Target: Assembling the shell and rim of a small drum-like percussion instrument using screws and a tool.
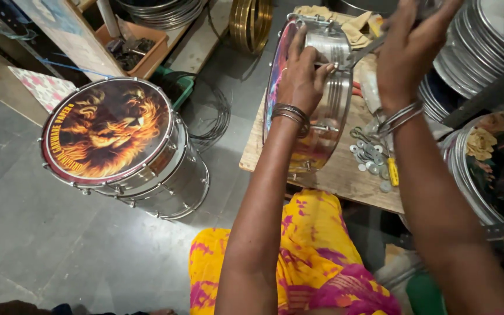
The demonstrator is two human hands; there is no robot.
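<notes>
While it stands on edge on the wooden desk [328,175], the steel drum [322,111] shows a ribbed chrome shell, tension lugs and a colourful printed head facing left. The left hand [301,76] grips its shell. The right hand [406,49] clamps a metal tool [366,51] against the rim. Loose washers [368,154] lie just beside the drum.

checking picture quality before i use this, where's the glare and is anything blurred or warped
Head view: bright glare streaks on the steel drum shell under the left hand and on the stacked metal rims; the right hand is slightly soft from motion; the lion-printed drum is sharp and evenly lit; the lower corners fall into shadow; the floor tile lines bow a little, suggesting wide-angle distortion.
</notes>
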